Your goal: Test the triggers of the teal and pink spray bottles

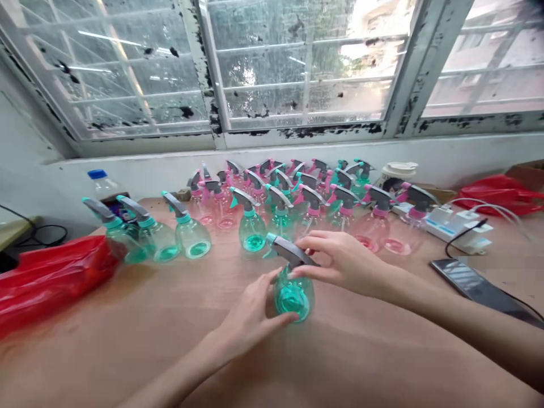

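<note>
Cupped around the body of a green spray bottle (293, 297), the left hand (250, 306) has its thumb across the lower front; its fingertips are hidden behind the plastic. The right hand (338, 258) pinches the same bottle near its grey spray head (291, 249), covering part of the collar. Bottle and hands are over the table (191, 317); blur obscures whether its base touches. Left of the bottle, one forearm slants up, cut off below; right of it, the other reaches across, cropped at the edge. Beyond it, rear bottles overlap too much to count.
</note>
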### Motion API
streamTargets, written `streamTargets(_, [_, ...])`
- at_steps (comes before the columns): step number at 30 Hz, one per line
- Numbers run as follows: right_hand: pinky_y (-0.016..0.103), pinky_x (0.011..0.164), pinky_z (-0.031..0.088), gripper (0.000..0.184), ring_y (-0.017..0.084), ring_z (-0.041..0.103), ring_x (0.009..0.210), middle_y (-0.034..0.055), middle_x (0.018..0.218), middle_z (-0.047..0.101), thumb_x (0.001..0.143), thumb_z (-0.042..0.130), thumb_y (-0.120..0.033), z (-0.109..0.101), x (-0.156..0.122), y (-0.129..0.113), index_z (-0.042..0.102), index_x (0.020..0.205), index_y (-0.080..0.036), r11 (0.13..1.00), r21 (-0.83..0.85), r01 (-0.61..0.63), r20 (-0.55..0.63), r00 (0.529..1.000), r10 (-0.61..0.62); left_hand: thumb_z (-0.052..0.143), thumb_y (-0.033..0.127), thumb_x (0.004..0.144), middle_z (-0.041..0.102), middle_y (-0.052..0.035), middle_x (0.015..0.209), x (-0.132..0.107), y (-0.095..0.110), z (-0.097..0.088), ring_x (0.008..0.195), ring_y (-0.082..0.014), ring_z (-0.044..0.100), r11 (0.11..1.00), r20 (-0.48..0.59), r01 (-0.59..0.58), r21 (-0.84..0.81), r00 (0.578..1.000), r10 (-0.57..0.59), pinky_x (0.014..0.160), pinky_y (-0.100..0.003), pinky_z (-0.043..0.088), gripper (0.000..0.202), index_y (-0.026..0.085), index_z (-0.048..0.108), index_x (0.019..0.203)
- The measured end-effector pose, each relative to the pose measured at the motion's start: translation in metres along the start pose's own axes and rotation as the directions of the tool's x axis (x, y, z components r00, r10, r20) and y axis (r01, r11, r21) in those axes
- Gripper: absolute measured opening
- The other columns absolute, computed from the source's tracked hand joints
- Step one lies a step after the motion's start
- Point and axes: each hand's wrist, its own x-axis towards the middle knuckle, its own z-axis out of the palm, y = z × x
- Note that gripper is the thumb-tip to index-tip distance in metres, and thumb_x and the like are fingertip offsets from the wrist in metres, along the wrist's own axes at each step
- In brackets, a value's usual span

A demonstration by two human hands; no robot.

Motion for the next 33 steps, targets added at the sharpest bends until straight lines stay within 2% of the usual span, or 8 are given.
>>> streamTargets(4, [0.045, 0.098, 0.048, 0.067, 0.029, 0.060, 0.119, 0.0115, 0.133, 0.062, 0.077, 0.074, -0.054, -0.007, -0.038, 0.033, 0.052, 0.133, -0.026, 0.956, 0.293, -0.007, 0.023, 1.000, 0.001, 0.076, 0.039, 0.081, 0.058, -0.0086, 0.137, 0.017, 0.019, 0.020, 0.123, -0.0328, 0.056, 0.999, 0.048, -0.025, -0.046, 0.998, 0.027, 0.100, -0.047, 0.046, 0.068, 0.028, 0.044, 0.140])
streamTargets(7, [0.048, 0.103, 0.046, 0.081, 0.031, 0.054, 0.128, 0.0133, 0.141, 0.055, 0.073, 0.079, -0.049, -0.003, -0.051, 0.045, 0.043, 0.141, -0.026, 0.906, 0.422, -0.028, -0.026, 0.999, 0.043, 0.074, 0.038, 0.082, 0.058, -0.0099, 0.136, 0.029, 0.025, 0.035, 0.121, -0.0337, 0.057, 0.996, 0.084, -0.042, -0.082, 0.995, 0.049, 0.099, -0.049, 0.047, 0.070, 0.028, 0.041, 0.143])
streamTargets(10, [0.041, 0.093, 0.052, 0.073, 0.027, 0.061, 0.117, 0.0107, 0.134, 0.060, 0.076, 0.078, -0.040, 0.002, -0.048, 0.046, 0.044, 0.139, -0.026, 0.856, 0.517, -0.016, -0.059, 0.997, 0.054, 0.075, 0.040, 0.083, 0.055, -0.0103, 0.139, 0.038, 0.029, 0.049, 0.123, -0.0336, 0.056, 0.992, 0.089, -0.072, -0.106, 0.993, 0.081, 0.100, -0.048, 0.048, 0.072, 0.028, 0.039, 0.144])
streamTargets(13, [0.034, 0.080, 0.056, 0.049, 0.023, 0.066, 0.100, 0.0061, 0.113, 0.068, 0.080, 0.074, -0.034, 0.009, -0.040, 0.045, 0.055, 0.123, -0.024, 0.789, 0.613, -0.047, -0.085, 0.989, 0.125, 0.076, 0.041, 0.083, 0.053, -0.0095, 0.140, 0.045, 0.032, 0.058, 0.125, -0.0330, 0.054, 0.991, 0.106, -0.097, -0.096, 0.989, 0.107, 0.101, -0.047, 0.047, 0.070, 0.028, 0.041, 0.142])
streamTargets(17, [0.036, 0.079, 0.056, 0.021, 0.022, 0.066, 0.092, 0.0041, 0.096, 0.066, 0.084, 0.065, -0.027, 0.020, -0.034, 0.047, 0.061, 0.105, -0.022, 0.734, 0.679, 0.000, -0.174, 0.972, 0.161, 0.076, 0.044, 0.083, 0.049, -0.0117, 0.146, 0.050, 0.026, 0.062, 0.131, -0.0343, 0.049, 0.986, 0.142, -0.135, -0.101, 0.979, 0.148, 0.105, -0.049, 0.044, 0.077, 0.026, 0.036, 0.146])
streamTargets(21, [0.037, 0.078, 0.055, 0.022, 0.021, 0.064, 0.084, 0.0030, 0.087, 0.064, 0.080, 0.058, -0.016, 0.023, -0.029, 0.052, 0.061, 0.101, -0.021, 0.764, 0.645, 0.036, -0.203, 0.971, 0.125, 0.078, 0.054, 0.077, 0.037, -0.0166, 0.154, 0.050, 0.000, 0.056, 0.140, -0.0387, 0.035, 0.970, 0.219, -0.215, 0.115, 0.958, 0.186, 0.114, -0.060, 0.026, 0.098, 0.023, 0.026, 0.153])
streamTargets(24, [0.035, 0.074, 0.053, 0.026, 0.018, 0.062, 0.073, 0.0016, 0.085, 0.064, 0.078, 0.054, -0.014, 0.022, -0.024, 0.054, 0.060, 0.102, -0.022, 0.763, 0.647, 0.014, -0.174, 0.976, 0.130, 0.071, 0.062, 0.080, 0.028, -0.0179, 0.158, 0.051, -0.019, 0.045, 0.145, -0.0373, 0.024, 0.931, 0.279, -0.248, 0.269, 0.945, 0.171, 0.116, -0.061, 0.015, 0.096, 0.020, 0.025, 0.154])
streamTargets(33, [0.029, 0.056, 0.044, 0.029, 0.014, 0.053, 0.055, -0.0010, 0.080, 0.065, 0.076, 0.052, -0.013, 0.024, -0.021, 0.056, 0.057, 0.102, -0.024, 0.752, 0.656, -0.065, -0.113, 0.976, 0.184, 0.057, 0.063, 0.090, 0.023, -0.0144, 0.160, 0.053, -0.028, 0.036, 0.147, -0.0330, 0.019, 0.882, 0.299, -0.224, 0.414, 0.949, 0.101, 0.118, -0.056, 0.015, 0.082, 0.019, 0.031, 0.153])
